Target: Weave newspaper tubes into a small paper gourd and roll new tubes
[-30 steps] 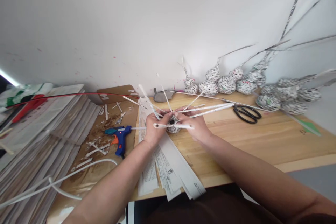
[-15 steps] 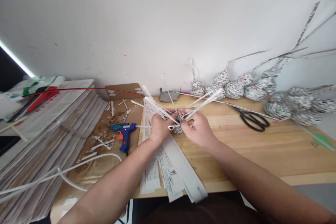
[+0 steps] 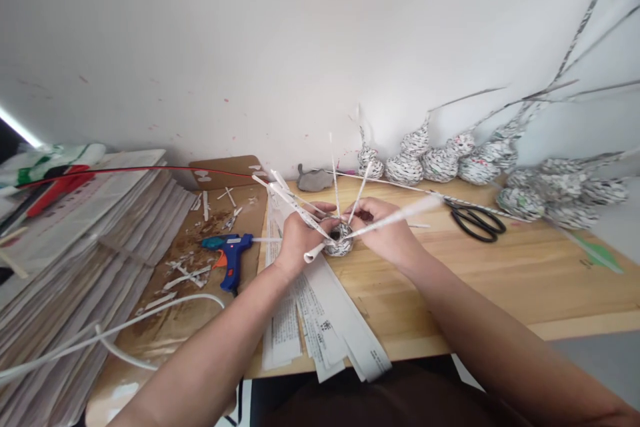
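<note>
Between my hands is a small round woven paper piece (image 3: 339, 246), made of rolled newsprint, with a dark hollow at its top. Several paper tubes (image 3: 393, 216) stick out of it at different angles. My left hand (image 3: 300, 235) is closed around its left side, with the thumb near the rim and tubes passing over the fingers. On the right side, my right hand (image 3: 379, 230) has its fingers curled close to the tubes. Those fingertips are partly hidden, and a tube shows beside them. Flat newspaper strips (image 3: 333, 320) lie beneath the piece on the wooden table.
A blue hot glue gun (image 3: 233, 257) lies on stained cardboard with paper scraps. Black scissors (image 3: 477, 221) rest at the right. Finished woven paper gourds (image 3: 404, 169) line the wall. A tall newspaper stack (image 3: 115, 240) and a white cable (image 3: 150, 310) are at left.
My right hand has moved slightly away from the woven piece, exposing its hollow top. The tubes now spread wider, one pointing toward the right. The view has shifted slightly.
</note>
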Demonstrator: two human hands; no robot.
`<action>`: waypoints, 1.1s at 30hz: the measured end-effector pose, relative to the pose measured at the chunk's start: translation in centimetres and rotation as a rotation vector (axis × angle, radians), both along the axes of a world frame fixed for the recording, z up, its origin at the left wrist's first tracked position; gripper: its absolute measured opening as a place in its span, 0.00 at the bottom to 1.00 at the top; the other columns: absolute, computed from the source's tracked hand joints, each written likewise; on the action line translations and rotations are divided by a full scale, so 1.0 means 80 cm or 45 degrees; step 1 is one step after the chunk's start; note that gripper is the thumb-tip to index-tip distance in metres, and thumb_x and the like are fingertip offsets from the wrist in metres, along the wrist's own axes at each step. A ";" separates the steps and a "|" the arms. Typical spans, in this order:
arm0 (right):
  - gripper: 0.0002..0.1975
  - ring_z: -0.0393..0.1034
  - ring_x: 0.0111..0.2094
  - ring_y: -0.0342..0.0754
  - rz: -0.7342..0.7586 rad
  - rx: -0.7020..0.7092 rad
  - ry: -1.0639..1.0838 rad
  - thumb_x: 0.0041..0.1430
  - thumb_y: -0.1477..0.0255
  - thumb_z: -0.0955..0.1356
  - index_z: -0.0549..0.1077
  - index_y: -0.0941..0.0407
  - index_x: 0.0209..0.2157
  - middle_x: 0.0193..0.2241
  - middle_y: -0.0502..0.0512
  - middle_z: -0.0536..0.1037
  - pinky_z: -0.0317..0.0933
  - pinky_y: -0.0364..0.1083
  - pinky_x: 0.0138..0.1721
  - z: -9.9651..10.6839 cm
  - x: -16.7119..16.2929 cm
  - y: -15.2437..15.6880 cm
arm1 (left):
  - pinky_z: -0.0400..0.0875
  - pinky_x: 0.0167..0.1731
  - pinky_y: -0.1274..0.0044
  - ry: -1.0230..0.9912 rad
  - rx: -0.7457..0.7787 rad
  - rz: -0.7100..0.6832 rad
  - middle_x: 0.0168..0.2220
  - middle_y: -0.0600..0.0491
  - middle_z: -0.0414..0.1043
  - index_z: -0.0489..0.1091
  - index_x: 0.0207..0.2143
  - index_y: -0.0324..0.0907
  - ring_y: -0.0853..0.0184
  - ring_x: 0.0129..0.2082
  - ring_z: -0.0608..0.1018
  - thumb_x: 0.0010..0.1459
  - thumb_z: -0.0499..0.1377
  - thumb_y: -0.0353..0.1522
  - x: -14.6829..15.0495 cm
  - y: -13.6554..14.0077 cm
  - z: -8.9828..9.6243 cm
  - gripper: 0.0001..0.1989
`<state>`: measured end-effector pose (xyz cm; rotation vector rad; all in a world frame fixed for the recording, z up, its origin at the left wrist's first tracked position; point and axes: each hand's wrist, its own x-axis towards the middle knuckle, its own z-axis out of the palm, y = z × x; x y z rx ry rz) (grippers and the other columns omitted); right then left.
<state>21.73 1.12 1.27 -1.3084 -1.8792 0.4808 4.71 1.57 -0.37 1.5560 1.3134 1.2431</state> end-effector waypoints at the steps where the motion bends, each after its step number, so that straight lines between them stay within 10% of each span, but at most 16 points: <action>1: 0.05 0.74 0.30 0.47 -0.004 -0.030 0.044 0.54 0.75 0.67 0.77 0.55 0.31 0.28 0.53 0.80 0.64 0.44 0.33 -0.001 -0.001 0.000 | 0.74 0.34 0.73 0.020 -0.011 -0.025 0.32 0.48 0.80 0.76 0.38 0.38 0.63 0.31 0.80 0.47 0.67 0.34 -0.001 0.000 0.002 0.15; 28: 0.08 0.67 0.18 0.43 0.170 -0.580 0.411 0.50 0.66 0.70 0.74 0.57 0.28 0.18 0.49 0.73 0.58 0.41 0.19 -0.004 0.003 0.005 | 0.72 0.32 0.74 -0.142 -0.328 -0.292 0.31 0.46 0.80 0.78 0.31 0.36 0.62 0.30 0.79 0.46 0.66 0.38 -0.013 -0.002 0.019 0.14; 33: 0.08 0.68 0.22 0.44 0.141 -0.412 0.274 0.51 0.66 0.69 0.73 0.57 0.26 0.20 0.51 0.74 0.58 0.41 0.22 -0.007 0.006 0.007 | 0.71 0.32 0.74 -0.047 -0.239 -0.254 0.30 0.46 0.80 0.77 0.29 0.36 0.63 0.30 0.79 0.48 0.65 0.37 -0.010 -0.004 0.021 0.12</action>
